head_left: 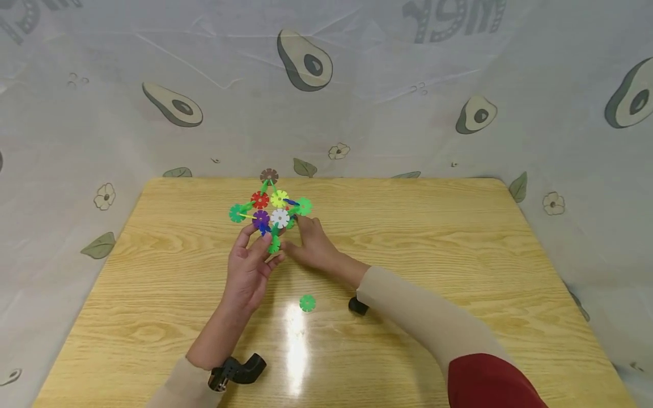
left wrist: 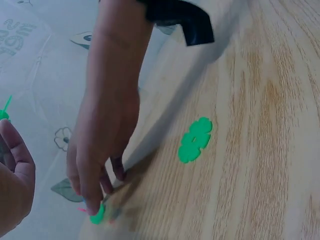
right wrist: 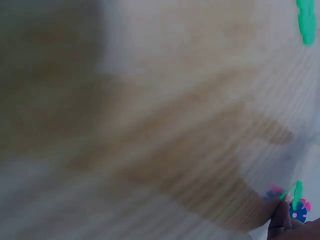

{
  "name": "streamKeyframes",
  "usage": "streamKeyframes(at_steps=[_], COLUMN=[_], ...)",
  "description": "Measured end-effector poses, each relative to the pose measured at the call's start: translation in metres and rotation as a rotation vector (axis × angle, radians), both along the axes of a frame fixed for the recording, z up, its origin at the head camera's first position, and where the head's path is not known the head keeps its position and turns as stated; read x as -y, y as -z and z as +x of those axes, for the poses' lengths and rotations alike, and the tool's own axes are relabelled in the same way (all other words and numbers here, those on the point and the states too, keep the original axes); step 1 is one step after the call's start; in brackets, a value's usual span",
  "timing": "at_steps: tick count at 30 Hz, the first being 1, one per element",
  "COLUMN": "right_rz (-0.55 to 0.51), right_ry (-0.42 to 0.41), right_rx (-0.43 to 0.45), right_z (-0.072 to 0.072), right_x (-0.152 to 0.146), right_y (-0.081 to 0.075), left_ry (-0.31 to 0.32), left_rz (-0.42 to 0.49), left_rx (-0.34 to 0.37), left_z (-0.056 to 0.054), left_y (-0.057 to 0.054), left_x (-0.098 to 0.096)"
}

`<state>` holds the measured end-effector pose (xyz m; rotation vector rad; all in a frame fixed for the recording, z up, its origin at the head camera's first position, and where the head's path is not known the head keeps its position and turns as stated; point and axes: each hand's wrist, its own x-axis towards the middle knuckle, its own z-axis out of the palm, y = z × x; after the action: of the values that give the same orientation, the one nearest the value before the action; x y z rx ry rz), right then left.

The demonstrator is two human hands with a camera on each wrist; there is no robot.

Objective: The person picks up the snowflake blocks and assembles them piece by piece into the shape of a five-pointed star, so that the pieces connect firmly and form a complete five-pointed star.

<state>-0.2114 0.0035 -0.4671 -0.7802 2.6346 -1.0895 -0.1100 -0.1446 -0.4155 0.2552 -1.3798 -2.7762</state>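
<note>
A many-coloured structure of slotted plastic discs [head_left: 260,200] is raised over the table's far left part. My left hand [head_left: 248,272] holds it from below, thumb and fingers pinching a blue disc [head_left: 264,228] under the purple one. From the right, my right hand [head_left: 317,246] reaches to the structure's lower right side. Its fingertips pinch a green disc [left wrist: 97,214] low near the tabletop, in the left wrist view. Beside those fingertips, the right wrist view has a blue disc [right wrist: 298,212] with pink behind it. Other fingers of this hand are partly hidden.
A loose green disc [head_left: 308,303] lies flat on the wooden table [head_left: 459,243], nearer to me than the hands. Dark camera mounts [head_left: 240,371] jut from both wrists. Behind the table hangs a pale cloth [head_left: 372,113] printed with avocados.
</note>
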Motion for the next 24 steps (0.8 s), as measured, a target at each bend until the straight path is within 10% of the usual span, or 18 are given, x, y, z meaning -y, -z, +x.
streamKeyframes(at_steps=[24], right_rz=[0.129], right_ry=[0.035], right_rx=[-0.056], right_z=[-0.034], right_x=[0.017], right_y=[0.004], left_ry=[0.085], left_rz=[0.029], left_rx=[-0.06], left_z=[0.002], left_y=[-0.001], left_x=[-0.005])
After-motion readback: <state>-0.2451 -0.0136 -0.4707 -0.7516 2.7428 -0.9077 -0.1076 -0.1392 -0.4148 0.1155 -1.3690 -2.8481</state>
